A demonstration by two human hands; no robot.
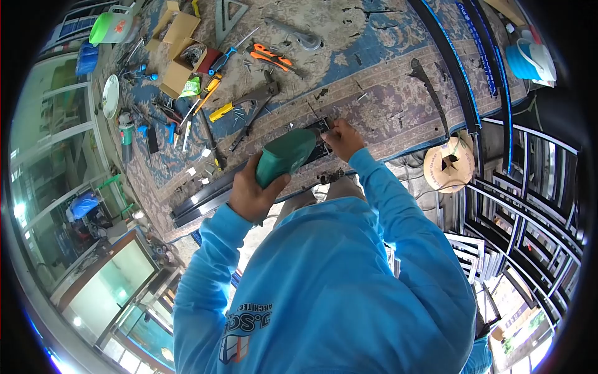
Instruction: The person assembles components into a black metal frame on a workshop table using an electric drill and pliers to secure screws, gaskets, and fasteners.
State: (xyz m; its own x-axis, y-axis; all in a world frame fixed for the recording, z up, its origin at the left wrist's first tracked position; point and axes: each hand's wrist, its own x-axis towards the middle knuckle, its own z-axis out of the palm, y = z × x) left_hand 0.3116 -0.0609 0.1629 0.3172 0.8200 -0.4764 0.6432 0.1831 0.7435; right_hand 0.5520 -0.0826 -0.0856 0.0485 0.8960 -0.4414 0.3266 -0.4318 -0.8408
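My left hand point(254, 190) is wrapped around a green power tool point(285, 157), whose body slants up toward my right hand. The kind of tool cannot be made out for certain. At the tool's front end my right hand point(344, 139) is closed, thumb and fingers pinched together beside a small black piece point(322, 148). What those fingers grip is too small to tell. A long dark metal profile point(208, 198) lies along the front edge of the carpeted table, running in under the tool.
Across the patterned carpet point(374, 78) lie a hammer point(249, 103), orange-handled pliers point(272, 57), screwdrivers, a cardboard box point(180, 59) and an angle grinder point(126, 134). Black strips point(451, 59) stretch along the right, near a cardboard reel point(447, 167). Metal frames point(529, 199) stand beyond.
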